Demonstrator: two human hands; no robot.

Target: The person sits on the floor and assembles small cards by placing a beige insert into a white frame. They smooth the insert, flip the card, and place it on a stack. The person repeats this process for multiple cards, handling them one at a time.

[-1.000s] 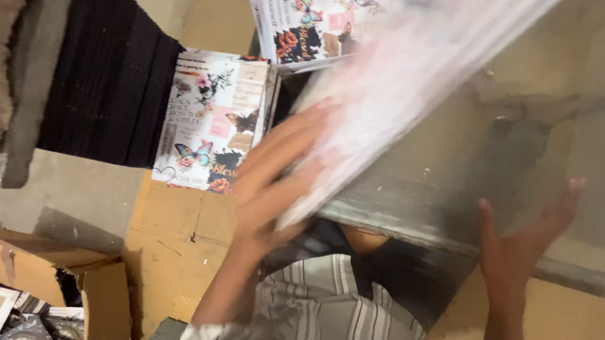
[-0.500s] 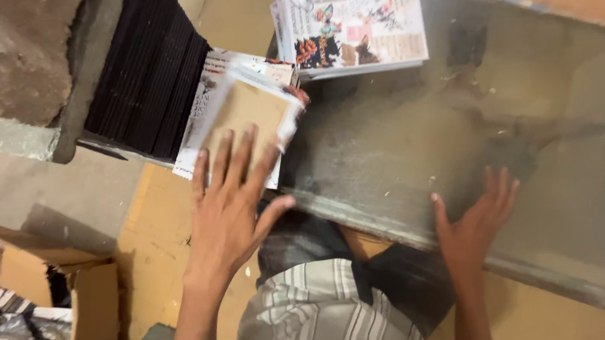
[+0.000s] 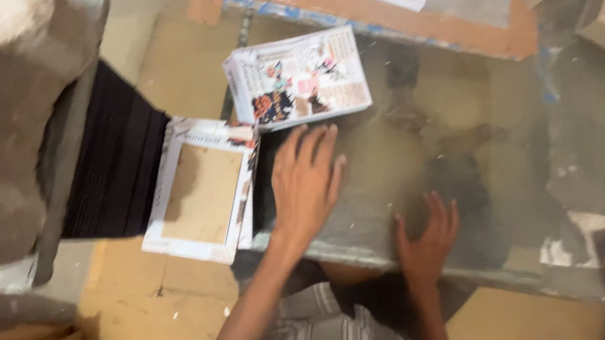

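A worn grey worktable (image 3: 501, 140) with a scuffed, speckled top fills the right of the frame, its far edge patched with brown tape (image 3: 376, 13). Yellowish floor (image 3: 134, 313) shows lower left under dim, warm light.

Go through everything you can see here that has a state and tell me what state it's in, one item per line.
Left hand: flat, palm down on the glass tabletop, empty.
Right hand: fingers spread on the glass near its front edge, empty.
Stack of colourful printed sheets: face up on the glass.
Brown card in white printed border: lying flat beside the black ribbed stack.
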